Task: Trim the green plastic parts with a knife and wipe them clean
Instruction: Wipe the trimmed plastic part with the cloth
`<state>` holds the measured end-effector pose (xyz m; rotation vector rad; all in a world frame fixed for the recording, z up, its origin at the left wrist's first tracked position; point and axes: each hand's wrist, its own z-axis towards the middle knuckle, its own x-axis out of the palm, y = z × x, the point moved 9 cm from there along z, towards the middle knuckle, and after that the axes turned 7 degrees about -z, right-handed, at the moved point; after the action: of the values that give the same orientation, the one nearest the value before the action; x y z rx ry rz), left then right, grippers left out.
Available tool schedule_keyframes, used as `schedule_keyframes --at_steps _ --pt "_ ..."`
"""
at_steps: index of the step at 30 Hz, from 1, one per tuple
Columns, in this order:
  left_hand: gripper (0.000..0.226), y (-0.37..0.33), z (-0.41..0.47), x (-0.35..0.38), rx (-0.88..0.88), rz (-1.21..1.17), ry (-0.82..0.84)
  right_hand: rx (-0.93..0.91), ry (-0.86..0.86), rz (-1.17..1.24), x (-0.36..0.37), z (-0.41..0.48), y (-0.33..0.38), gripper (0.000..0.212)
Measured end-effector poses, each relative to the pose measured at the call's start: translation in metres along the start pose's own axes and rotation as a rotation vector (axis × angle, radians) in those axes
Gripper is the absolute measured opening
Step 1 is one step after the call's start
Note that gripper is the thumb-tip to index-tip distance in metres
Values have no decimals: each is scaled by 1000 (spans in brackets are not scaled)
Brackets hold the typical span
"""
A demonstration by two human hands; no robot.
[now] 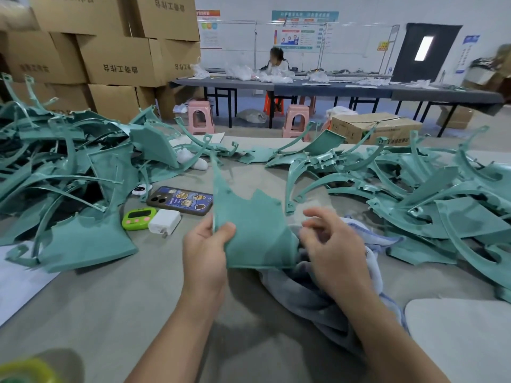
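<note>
A flat green plastic part (254, 233) with a long thin curved arm stands upright over the table's middle. My left hand (204, 252) grips its lower left edge, thumb on the front face. My right hand (334, 250) is at the part's right edge, fingers curled and blurred, just above a crumpled blue-grey cloth (304, 297) lying on the table. Whether those fingers hold the cloth or anything else is unclear. No knife shows. More green parts lie heaped in a left pile (69, 167) and a right pile (428, 189).
On the grey table (138, 313) lie a phone (181, 200), a green timer (138, 218), a white charger (165, 222), white paper (16, 283) at the left edge and a pale pad (459, 335) at the right. Cardboard boxes (116, 59) stack behind; a person sits at a far table.
</note>
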<state>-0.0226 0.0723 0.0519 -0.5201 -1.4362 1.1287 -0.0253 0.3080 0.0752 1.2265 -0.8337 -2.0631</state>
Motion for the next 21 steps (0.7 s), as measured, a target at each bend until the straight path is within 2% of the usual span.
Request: schedule_keyframes --at_steps 2,4,6,8,10,12,14,16,17,19,21 --pt "37 -15 6 -15 122 -64 -99 -236 183 -289 12 -10 22 28" --pt "39 -25 9 -28 228 -67 -173 -373 367 -494 35 -24 28 29" --pt "40 -32 8 -29 307 74 -169 -411 396 -575 44 -27 32 20" --pt "39 -27 6 -22 342 232 -111 -281 254 -401 27 -13 25 17" --pt "38 -17 2 -8 319 306 7 -147 -39 -118 -12 -5 19 11" --pt "32 -8 -5 7 287 346 108 -133 -210 69 -33 -12 24 9" --pt "24 -9 -16 19 307 372 111 -188 -198 72 -21 -20 43 11" --pt "32 -9 -27 26 304 351 81 -293 -124 -28 4 -29 64 7" --pt "35 -7 -29 28 283 311 77 -323 -79 -49 16 -33 71 5" --pt "37 -2 -26 20 225 242 36 -384 40 -44 35 -37 82 16" --pt "28 5 -17 11 162 207 17 -468 184 -54 49 -44 84 18"
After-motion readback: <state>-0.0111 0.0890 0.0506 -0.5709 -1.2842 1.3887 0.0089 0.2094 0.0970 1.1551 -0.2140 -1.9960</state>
